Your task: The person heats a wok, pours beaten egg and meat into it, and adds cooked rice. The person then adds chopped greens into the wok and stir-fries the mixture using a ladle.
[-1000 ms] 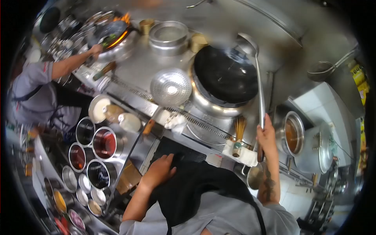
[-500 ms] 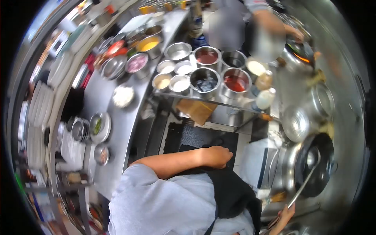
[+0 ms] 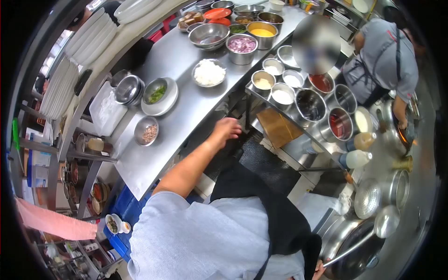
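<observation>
My left hand (image 3: 227,129) is in the air over the floor mat, beside the edge of the steel counter (image 3: 140,177). Its fingers are partly curled and nothing shows in them. At the lower right, my right hand (image 3: 319,269) is wrapped round the handle of a long ladle (image 3: 387,221); part of the hand is cut off by the apron and frame edge. The ladle's bowl is above the rim of a black wok (image 3: 357,249). Nearest to my left hand on the counter is a bowl of white food (image 3: 209,73).
Steel pots of sauces, among them a dark one (image 3: 311,105), stand on a small table at centre right. A co-worker (image 3: 389,56) works at a flaming wok at the right. Stacked plates (image 3: 60,88) line the left shelf. A perforated strainer (image 3: 367,198) lies by the stove.
The view has swung left from the stove to the counter. My left arm now reaches forward towards the counter edge. The ladle has stayed in my right hand, now low at the right.
</observation>
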{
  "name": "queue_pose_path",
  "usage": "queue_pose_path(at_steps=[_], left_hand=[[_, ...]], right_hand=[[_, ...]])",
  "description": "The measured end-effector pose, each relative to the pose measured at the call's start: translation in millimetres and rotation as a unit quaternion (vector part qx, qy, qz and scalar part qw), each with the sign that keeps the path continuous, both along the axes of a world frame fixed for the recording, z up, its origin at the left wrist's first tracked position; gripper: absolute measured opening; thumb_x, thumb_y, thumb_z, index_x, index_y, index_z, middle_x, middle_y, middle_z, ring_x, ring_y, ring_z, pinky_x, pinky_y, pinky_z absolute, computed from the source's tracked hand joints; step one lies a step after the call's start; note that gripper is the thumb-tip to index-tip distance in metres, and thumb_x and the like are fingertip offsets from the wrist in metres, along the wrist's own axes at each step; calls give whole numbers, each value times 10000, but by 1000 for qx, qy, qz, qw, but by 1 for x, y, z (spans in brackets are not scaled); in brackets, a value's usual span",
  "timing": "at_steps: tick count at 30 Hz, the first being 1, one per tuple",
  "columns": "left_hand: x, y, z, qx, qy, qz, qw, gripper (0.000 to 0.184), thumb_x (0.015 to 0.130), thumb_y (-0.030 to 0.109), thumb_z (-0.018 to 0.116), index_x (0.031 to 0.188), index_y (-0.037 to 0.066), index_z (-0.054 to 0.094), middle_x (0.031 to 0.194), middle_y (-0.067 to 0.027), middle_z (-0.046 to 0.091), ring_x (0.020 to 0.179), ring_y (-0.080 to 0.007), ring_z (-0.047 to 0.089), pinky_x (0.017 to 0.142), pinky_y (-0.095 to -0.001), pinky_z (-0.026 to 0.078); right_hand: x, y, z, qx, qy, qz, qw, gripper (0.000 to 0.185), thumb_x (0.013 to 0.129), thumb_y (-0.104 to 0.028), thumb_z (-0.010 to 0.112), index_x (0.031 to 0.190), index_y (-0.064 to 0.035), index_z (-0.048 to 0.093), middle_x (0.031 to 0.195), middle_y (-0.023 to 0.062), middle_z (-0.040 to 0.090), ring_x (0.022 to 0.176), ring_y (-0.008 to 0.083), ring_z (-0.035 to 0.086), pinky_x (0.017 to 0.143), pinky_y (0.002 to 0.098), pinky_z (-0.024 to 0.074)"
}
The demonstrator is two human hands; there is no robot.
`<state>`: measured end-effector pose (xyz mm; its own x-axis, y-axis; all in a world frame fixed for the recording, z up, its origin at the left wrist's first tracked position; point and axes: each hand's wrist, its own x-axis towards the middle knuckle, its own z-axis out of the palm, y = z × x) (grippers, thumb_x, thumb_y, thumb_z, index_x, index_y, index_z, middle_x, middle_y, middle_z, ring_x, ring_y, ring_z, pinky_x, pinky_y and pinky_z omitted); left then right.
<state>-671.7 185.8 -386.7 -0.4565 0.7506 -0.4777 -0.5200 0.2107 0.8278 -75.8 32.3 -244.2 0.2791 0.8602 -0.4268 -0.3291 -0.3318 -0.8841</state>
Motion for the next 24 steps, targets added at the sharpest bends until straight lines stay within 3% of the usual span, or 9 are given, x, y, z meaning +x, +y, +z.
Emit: queue_pose_path(at_steps=[2,3,4,6,8,10,15,21,24], left_hand=[[-43,-21,-3,-65,-5,133,989,338,910,237,470,1135,-12,503,992,-170,609,824,-237,621,663,-345,528],[-65,-38,-8,-64,-13,142,988,468,908,301,435,1235,-33,425,1160,-216,542,1007,-297,560,825,-392,475],[-79,-61,-13,-20,-41,227,973,489,903,362,449,1215,-11,403,1134,-220,544,941,-321,582,753,-398,499],[-119,-115,-57,8,-70,316,946,665,882,542,420,1290,25,332,1331,-265,375,1095,-369,507,865,-458,456],[-125,-148,-19,-8,-123,438,891,883,841,652,423,1426,59,129,1439,-249,230,1287,-397,343,1038,-497,317],[-152,-202,-44,7,-110,496,862,965,839,693,374,1460,79,-37,1484,-242,145,1315,-379,314,1032,-475,333],[-168,-238,-22,-81,3,538,839,343,892,274,503,1121,22,469,1056,-111,509,850,-192,543,726,-326,491],[-146,-250,16,-86,85,580,806,204,873,147,469,1049,44,482,1002,-106,566,814,-182,561,659,-316,492],[-144,-245,39,-67,147,560,813,184,880,125,449,1046,53,483,998,-104,572,810,-170,561,651,-313,490]], right_hand=[[-33,29,-5,4,39,34,999,410,876,-193,515,1257,-77,419,726,4,479,535,86,434,494,206,382],[-53,41,-11,7,60,45,997,385,877,-143,499,1247,-65,425,706,11,488,508,82,444,462,196,383],[-69,53,-20,6,64,67,996,397,864,-131,503,1246,-63,419,669,5,437,479,73,394,432,190,343],[-100,86,-39,7,85,141,986,434,833,-134,527,1245,-67,409,606,-15,335,435,54,293,385,186,266],[-140,133,-45,29,147,264,953,458,810,-152,559,1237,-76,412,582,-34,296,415,41,244,360,190,241],[-210,186,-11,-33,175,329,927,471,792,-145,590,1224,-74,415,581,-31,319,377,54,270,328,210,247],[-367,326,19,30,215,439,872,419,835,-91,552,1236,-25,448,664,19,457,344,94,387,301,272,339],[-532,453,33,124,-241,483,832,253,779,-57,548,1004,58,561,636,51,526,429,135,507,377,282,392],[-574,479,32,167,-327,481,797,205,778,-86,546,907,74,557,632,54,524,442,148,525,390,291,415]])
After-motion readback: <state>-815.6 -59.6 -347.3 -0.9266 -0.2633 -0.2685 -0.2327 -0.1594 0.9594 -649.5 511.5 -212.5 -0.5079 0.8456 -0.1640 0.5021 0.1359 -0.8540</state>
